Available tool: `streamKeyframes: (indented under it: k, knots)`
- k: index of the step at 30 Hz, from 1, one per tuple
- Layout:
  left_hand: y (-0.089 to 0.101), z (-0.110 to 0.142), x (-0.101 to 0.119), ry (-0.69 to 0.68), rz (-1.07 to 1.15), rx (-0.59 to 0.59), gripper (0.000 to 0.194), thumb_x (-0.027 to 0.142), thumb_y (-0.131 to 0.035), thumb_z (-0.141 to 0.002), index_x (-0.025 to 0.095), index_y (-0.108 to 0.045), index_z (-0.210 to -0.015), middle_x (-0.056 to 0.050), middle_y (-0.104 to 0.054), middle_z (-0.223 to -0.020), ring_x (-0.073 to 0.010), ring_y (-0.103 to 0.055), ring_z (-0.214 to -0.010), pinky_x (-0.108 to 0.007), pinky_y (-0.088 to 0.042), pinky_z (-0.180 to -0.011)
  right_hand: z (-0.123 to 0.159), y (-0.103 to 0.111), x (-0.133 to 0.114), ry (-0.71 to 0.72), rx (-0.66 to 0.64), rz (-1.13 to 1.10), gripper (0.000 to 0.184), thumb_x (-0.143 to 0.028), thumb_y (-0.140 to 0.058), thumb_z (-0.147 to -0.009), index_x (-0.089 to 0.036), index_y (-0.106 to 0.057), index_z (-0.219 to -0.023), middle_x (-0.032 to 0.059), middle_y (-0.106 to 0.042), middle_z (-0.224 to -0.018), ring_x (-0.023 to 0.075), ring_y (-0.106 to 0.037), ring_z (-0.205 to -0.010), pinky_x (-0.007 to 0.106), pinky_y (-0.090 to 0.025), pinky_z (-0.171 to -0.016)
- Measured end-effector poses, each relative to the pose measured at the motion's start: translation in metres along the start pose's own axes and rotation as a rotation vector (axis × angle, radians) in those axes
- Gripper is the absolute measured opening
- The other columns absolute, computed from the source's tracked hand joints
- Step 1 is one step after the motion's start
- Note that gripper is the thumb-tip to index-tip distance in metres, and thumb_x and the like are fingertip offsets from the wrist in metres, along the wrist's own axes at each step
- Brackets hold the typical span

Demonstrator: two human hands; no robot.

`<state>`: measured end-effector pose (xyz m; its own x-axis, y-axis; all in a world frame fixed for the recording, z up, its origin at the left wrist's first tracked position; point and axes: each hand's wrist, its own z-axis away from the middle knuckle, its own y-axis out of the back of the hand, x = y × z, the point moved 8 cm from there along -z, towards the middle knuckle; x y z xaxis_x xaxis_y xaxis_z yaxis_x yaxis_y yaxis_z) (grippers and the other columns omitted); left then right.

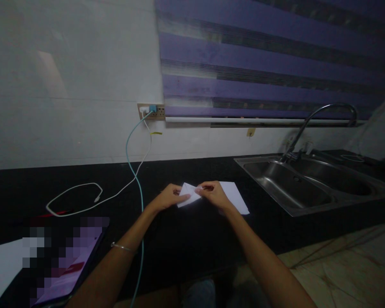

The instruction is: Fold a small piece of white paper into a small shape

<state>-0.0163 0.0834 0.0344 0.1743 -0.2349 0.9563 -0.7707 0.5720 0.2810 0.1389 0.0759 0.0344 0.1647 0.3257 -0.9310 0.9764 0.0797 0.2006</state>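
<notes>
A small folded piece of white paper [188, 191] is held between both hands, just above the black countertop. My left hand [170, 196] pinches its left side, thumb on top and fingers behind. On the paper's right side, my right hand [213, 193] grips it with thumb and fingertips. White paper sheets [235, 197] lie flat on the counter to the right, partly hidden behind my right hand and wrist. My left wrist wears a thin bracelet.
A steel double sink [276, 182] with a curved faucet [311, 115] is at the right. A teal cable [140, 188] and a white cable [93, 185] run from a wall socket [160, 112]. At lower left lie a tablet-like screen [73, 273] and white paper [1, 265].
</notes>
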Motion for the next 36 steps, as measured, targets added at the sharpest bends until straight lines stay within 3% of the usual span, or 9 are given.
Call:
streamKeyframes:
  k: [10,13,20,25,36]
  knots:
    - [0.010,-0.003,-0.004,-0.086,-0.054,0.094,0.033,0.042,-0.068,-0.076,0.009,-0.073,-0.081,-0.006,-0.070,-0.071,-0.0150,-0.061,-0.061,-0.022,-0.042,-0.054,0.000,-0.016,0.006,-0.050,-0.082,-0.112,0.035,-0.043,-0.072,-0.072,-0.014,-0.073,-0.091,0.0064,-0.070,-0.081,0.0163,-0.061,-0.067,0.026,-0.043,-0.059]
    - [0.008,-0.003,-0.002,-0.080,-0.069,0.113,0.033,0.042,-0.068,-0.076,0.010,-0.073,-0.080,-0.006,-0.070,-0.070,-0.0149,-0.060,-0.060,-0.021,-0.041,-0.052,0.000,-0.019,0.009,-0.053,-0.084,-0.067,0.035,-0.046,-0.072,-0.072,-0.013,-0.074,-0.086,0.0055,-0.068,-0.072,0.0154,-0.059,-0.062,0.025,-0.041,-0.056]
    - [0.005,-0.001,0.000,-0.055,-0.020,0.045,0.034,0.042,-0.068,-0.077,0.010,-0.074,-0.086,-0.008,-0.072,-0.076,-0.0161,-0.063,-0.064,-0.023,-0.044,-0.058,0.001,-0.014,0.008,-0.029,-0.089,-0.039,0.034,-0.046,-0.069,-0.076,-0.012,-0.072,-0.072,0.0035,-0.064,-0.063,0.0131,-0.054,-0.056,0.024,-0.038,-0.055]
    - [0.010,0.006,-0.003,0.015,-0.037,0.014,0.034,0.043,-0.067,-0.077,0.011,-0.076,-0.082,-0.009,-0.073,-0.073,-0.0154,-0.063,-0.062,-0.022,-0.043,-0.055,0.002,-0.001,0.006,-0.023,-0.013,-0.088,0.036,-0.047,-0.067,-0.077,-0.012,-0.069,-0.066,0.0029,-0.062,-0.062,0.0125,-0.053,-0.057,0.024,-0.039,-0.057]
    - [0.023,0.001,-0.010,-0.037,0.001,0.026,0.029,0.039,-0.069,-0.074,0.011,-0.077,-0.074,-0.010,-0.074,-0.071,-0.0177,-0.064,-0.062,-0.024,-0.043,-0.058,-0.003,-0.012,0.016,-0.132,-0.072,-0.386,0.039,-0.050,-0.068,-0.076,-0.011,-0.070,-0.074,0.0056,-0.064,-0.069,0.0141,-0.058,-0.061,0.027,-0.049,-0.059]
